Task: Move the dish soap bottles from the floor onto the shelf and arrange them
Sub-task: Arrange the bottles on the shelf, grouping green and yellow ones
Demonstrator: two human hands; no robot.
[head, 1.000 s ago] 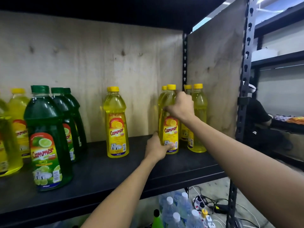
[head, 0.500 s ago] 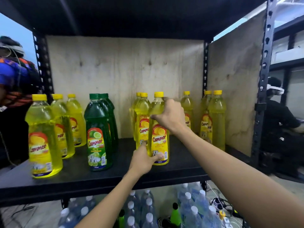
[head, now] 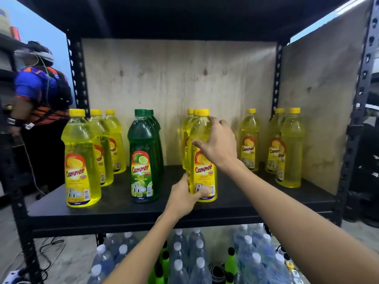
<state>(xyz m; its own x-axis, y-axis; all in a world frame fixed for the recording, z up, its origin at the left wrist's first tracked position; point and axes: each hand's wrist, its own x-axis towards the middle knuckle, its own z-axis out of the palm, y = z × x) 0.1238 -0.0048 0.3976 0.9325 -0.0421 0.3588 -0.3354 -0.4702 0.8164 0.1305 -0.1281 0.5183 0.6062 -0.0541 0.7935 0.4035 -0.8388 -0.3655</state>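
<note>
A yellow lemon dish soap bottle (head: 202,171) stands upright near the front middle of the black shelf (head: 123,210). My right hand (head: 217,144) grips its shoulder, and my left hand (head: 184,198) holds its base. Two more yellow bottles (head: 187,128) stand close behind it. Left of them is a row of green lime bottles (head: 143,160), and further left a row of three yellow bottles (head: 82,160). One yellow bottle (head: 249,140) stands at the back right, and two more (head: 291,148) stand by the right wall.
Plywood panels (head: 174,95) close the shelf's back and right side. Below the shelf stand several clear water bottles (head: 196,261) and green bottles (head: 230,261), with cables on the floor. A person in a blue top (head: 39,91) stands at the left beside the black upright (head: 77,74).
The yellow bottle in both my hands has moved left along the shelf, away from the right-hand group, and now stands in front of the middle pair. The view has pulled back.
</note>
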